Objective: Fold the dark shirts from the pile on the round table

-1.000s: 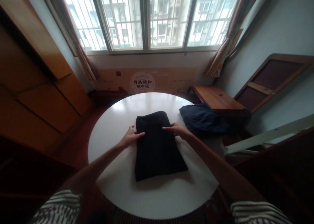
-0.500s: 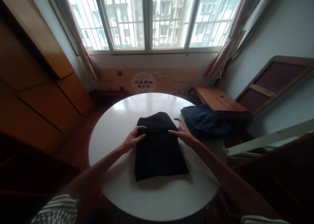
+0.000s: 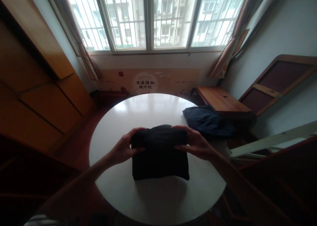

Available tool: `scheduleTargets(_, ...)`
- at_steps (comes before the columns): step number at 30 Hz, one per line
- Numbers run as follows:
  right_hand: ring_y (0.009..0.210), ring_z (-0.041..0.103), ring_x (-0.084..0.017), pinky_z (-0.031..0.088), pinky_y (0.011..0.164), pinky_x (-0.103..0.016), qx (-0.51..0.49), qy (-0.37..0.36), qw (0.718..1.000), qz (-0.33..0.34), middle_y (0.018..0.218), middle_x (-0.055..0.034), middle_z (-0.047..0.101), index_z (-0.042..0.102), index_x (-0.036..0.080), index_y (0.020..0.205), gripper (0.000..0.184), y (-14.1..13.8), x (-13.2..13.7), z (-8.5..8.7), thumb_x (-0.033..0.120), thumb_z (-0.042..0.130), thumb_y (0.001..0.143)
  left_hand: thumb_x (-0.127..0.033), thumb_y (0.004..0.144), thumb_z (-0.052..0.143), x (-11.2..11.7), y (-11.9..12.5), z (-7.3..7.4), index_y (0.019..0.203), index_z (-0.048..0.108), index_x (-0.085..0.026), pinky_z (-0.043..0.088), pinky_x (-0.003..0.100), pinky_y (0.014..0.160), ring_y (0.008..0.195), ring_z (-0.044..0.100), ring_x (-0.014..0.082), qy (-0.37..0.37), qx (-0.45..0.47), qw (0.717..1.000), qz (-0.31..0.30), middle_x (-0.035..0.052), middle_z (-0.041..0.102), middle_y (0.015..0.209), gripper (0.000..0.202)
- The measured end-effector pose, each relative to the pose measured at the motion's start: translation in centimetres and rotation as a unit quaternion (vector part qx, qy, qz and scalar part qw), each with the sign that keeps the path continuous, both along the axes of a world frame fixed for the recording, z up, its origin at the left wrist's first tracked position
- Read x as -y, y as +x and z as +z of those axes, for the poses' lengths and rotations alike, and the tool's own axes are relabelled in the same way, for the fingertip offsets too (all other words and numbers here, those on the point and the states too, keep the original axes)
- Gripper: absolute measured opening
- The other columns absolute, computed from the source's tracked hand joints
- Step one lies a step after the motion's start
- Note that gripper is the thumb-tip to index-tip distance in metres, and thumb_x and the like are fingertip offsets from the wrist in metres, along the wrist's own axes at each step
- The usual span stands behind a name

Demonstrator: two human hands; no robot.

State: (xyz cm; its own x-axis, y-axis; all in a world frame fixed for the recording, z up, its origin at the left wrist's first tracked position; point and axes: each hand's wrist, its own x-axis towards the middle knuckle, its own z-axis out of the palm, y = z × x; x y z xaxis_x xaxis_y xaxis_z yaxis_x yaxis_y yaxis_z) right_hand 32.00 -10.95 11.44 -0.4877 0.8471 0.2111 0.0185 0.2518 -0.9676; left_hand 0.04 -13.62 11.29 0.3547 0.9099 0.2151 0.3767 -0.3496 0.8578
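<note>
A folded black garment [image 3: 160, 161] is in front of me over the round white table [image 3: 109, 120]; its exact kind does not show. My left hand [image 3: 127, 145] is closed on its upper left side, thumb on the near face and fingers over the top edge. On the upper right side my right hand [image 3: 196, 143] grips it the same way. The cloth bulges upward between the hands, and a shadow lies under its near edge. Whether it touches the table all along cannot be made out.
A dark blue cloth [image 3: 208, 122] lies at the table's right edge. Beyond it stands a low wooden bench [image 3: 220, 100]. Wooden cabinets [image 3: 49, 104] line the left, and a pale metal rail [image 3: 272, 140] slants in from the right. Barred windows are ahead.
My hands have gone from light contact at the garment's sides to a grip on its top. The far part is now drawn up toward me, so the garment looks shorter and thicker.
</note>
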Motion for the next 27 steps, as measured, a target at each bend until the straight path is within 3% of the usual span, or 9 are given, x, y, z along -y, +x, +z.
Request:
scheduleTargets(3, 0.086, 0.068, -0.017, 0.058, 0.077, -0.029, -0.041, 0.001, 0.998, -0.053, 0.096, -0.0005, 0.07, 0.058, 0.03, 0.126, 0.065, 0.1, 1.5, 3.0, 0.023, 0.086, 0.067, -0.029, 0.074, 0.081, 1.3, -0.2, 2.8, 0.13, 0.051, -0.027, 0.059, 0.033, 0.082, 0.093, 0.068, 0.0202, 0.0, 0.059, 0.998, 0.038, 0.0018, 0.067, 0.106, 0.064)
scheduleTargets(5, 0.08, 0.068, -0.017, 0.058, 0.073, -0.029, -0.063, -0.031, 0.994, -0.088, 0.09, 0.0003, 0.071, 0.056, 0.029, 0.124, 0.066, -0.1, 0.5, 3.4, 0.028, 0.087, 0.066, -0.031, 0.071, 0.084, -0.1, -0.1, 3.1, 0.126, 0.052, -0.025, 0.059, 0.032, 0.079, 0.089, 0.069, 0.02, -0.032, 0.109, 0.992, 0.054, 0.0011, 0.069, 0.098, 0.065)
scheduleTargets(7, 0.077, 0.068, -0.018, 0.057, 0.071, -0.03, -0.058, -0.078, 0.988, -0.119, 0.087, -0.0008, 0.071, 0.055, 0.026, 0.123, 0.07, -0.5, -2.2, 2.3, 0.034, 0.088, 0.063, -0.034, 0.067, 0.087, -3.3, 0.1, 1.8, 0.125, 0.053, -0.022, 0.059, 0.033, 0.076, 0.085, 0.07, 0.0203, -0.092, 0.151, 0.982, 0.067, 0.0022, 0.07, 0.093, 0.068)
scheduleTargets(9, 0.069, 0.066, -0.017, 0.054, 0.062, -0.029, 0.0, -0.114, 0.981, -0.16, 0.076, 0.0, 0.067, 0.054, 0.021, 0.121, 0.073, -0.9, -5.7, 0.1, 0.038, 0.089, 0.059, -0.038, 0.062, 0.09, -7.2, 0.5, -0.5, 0.123, 0.054, -0.017, 0.059, 0.034, 0.073, 0.08, 0.07, 0.0209, -0.164, 0.174, 0.967, 0.093, 0.0052, 0.071, 0.09, 0.074)
scheduleTargets(13, 0.056, 0.056, -0.013, 0.044, 0.051, -0.024, 0.159, -0.107, 0.952, -0.238, 0.063, 0.0057, 0.054, 0.055, 0.016, 0.113, 0.067, -1.7, -11.4, -4.2, 0.037, 0.088, 0.058, -0.041, 0.046, 0.096, -13.2, 0.8, -5.4, 0.11, 0.061, -0.009, 0.056, 0.035, 0.072, 0.077, 0.068, 0.0235, -0.223, 0.132, 0.952, 0.164, 0.0088, 0.071, 0.082, 0.08)
scheduleTargets(16, 0.061, 0.057, -0.015, 0.046, 0.057, -0.026, 0.204, -0.088, 0.947, -0.231, 0.066, 0.0041, 0.055, 0.058, 0.016, 0.109, 0.06, -1.6, -13.2, -5.2, 0.038, 0.086, 0.061, -0.051, 0.046, 0.093, -14.6, 0.5, -7.4, 0.106, 0.065, -0.011, 0.054, 0.038, 0.079, 0.086, 0.067, 0.0267, -0.166, 0.054, 0.969, 0.177, 0.009, 0.069, 0.085, 0.077)
scheduleTargets(19, 0.086, 0.063, -0.024, 0.051, 0.075, -0.033, 0.258, -0.058, 0.938, -0.226, 0.084, -0.005, 0.063, 0.062, 0.016, 0.106, 0.063, -1.2, -13.8, -4.7, 0.04, 0.09, 0.054, -0.057, 0.051, 0.089, -14.7, -0.3, -8.3, 0.106, 0.067, -0.014, 0.05, 0.04, 0.09, 0.1, 0.063, 0.0294, -0.054, -0.057, 0.976, 0.204, 0.0125, 0.066, 0.101, 0.074)
scheduleTargets(23, 0.108, 0.059, -0.031, 0.048, 0.089, -0.035, 0.308, -0.045, 0.934, -0.178, 0.108, -0.0125, 0.065, 0.068, 0.018, 0.1, 0.07, -1.6, -14.4, -3.7, 0.042, 0.095, 0.041, -0.055, 0.052, 0.088, -15.2, -1.0, -8.4, 0.117, 0.063, -0.013, 0.051, 0.037, 0.086, 0.1, 0.062, 0.0277, -0.064, -0.078, 0.985, 0.141, 0.0136, 0.063, 0.112, 0.081)
scheduleTargets(27, 0.084, 0.063, -0.024, 0.049, 0.072, -0.03, 0.33, -0.05, 0.939, -0.086, 0.084, -0.0047, 0.068, 0.069, 0.019, 0.082, 0.059, -2.5, -14.3, -3.2, 0.041, 0.096, 0.035, -0.047, 0.056, 0.087, -15.3, -1.5, -7.4, 0.094, 0.066, -0.014, 0.05, 0.033, 0.074, 0.083, 0.062, 0.0226, -0.114, -0.07, 0.991, 0.028, 0.0055, 0.066, 0.088, 0.055)
